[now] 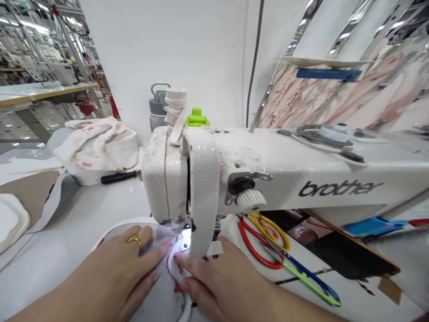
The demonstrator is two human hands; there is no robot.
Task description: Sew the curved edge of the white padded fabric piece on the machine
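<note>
The white cloth with red marks lies at the lower centre of the frame, under your fingers, its near part running down toward the bottom edge. Its curved edge strip has its long run nearly upright in the picture, leading up to the lit needle area. Your right hand is nearer that strip, index and thumb resting on or just beside it; your left hand lies to its left, fingers spread and flat on the cloth, closed around nothing. Whether your right finger and thumb pinch the strip, you can't tell from this angle. Counted up, you have one cloth under two hands, one sewing machine across the middle, one black-handled screwdriver and one fabric bundle at left on the counter, one grey bottle and one green cap behind the machine, and, at lower right, overlapping scissors, probably two pairs, beside one dark panel.
</note>
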